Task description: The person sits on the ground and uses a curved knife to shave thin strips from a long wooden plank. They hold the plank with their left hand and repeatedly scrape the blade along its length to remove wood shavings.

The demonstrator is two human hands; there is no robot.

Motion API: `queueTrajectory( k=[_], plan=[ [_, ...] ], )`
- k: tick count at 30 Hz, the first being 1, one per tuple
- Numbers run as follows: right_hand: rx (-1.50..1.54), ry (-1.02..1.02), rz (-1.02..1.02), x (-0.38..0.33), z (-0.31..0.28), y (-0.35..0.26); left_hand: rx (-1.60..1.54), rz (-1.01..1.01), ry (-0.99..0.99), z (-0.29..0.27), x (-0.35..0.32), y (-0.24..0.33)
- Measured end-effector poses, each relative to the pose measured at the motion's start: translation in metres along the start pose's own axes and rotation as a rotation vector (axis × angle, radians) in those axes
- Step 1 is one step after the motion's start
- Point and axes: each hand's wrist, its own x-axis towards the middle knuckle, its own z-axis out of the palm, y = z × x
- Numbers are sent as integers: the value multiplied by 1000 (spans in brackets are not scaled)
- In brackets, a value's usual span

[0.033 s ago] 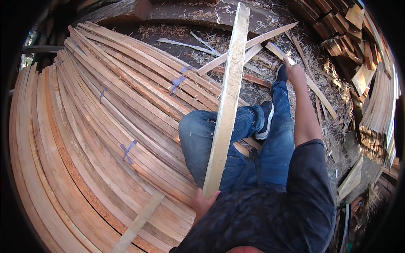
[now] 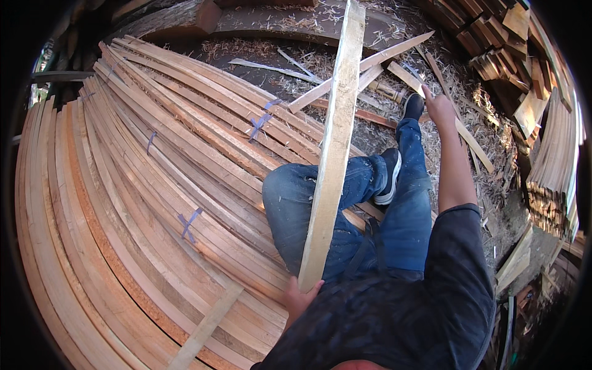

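In the head view the left hand [image 2: 300,297] sits low in the picture, just above the dark sleeve of the person's top, with its grip closed around the near end of a long pale plank [image 2: 333,148]. The plank rises from that hand steeply up the picture, crosses over the bent left knee in blue jeans [image 2: 290,197], and runs on to the top edge, its far end out of view. It lies clear of the stacked boards [image 2: 154,185] to the left, a broad pile of long reddish and pale slats that curve with the lens, some marked with blue-purple crosses [image 2: 190,223].

The right hand [image 2: 439,106] is stretched out far ahead on a bare forearm, near the dark shoe [image 2: 414,105] of the straight right leg. It rests at a thin loose slat [image 2: 459,126] that lies slanted on the ground; the fingers seem to be curled down onto it, but the hand is small and partly turned away, so whether the grip is closed on the slat cannot be told. The other shoe [image 2: 390,176], dark with a white sole, is tucked beside the right thigh.

Around the legs the ground [image 2: 345,132] is strewn with shavings and crossed offcuts. At the right edge stands a heap of short cut wood pieces [image 2: 549,148].
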Motion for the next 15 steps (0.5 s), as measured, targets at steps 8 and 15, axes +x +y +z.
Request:
queueTrajectory(
  k=[8, 15],
  plan=[
    [111, -267, -273, -136, -30, -14, -138, -1, -183, -6, 10, -2],
    [269, -382, -526, -185, -22, -78, -152, -39, -205, -30, 0, 21]
  ],
)
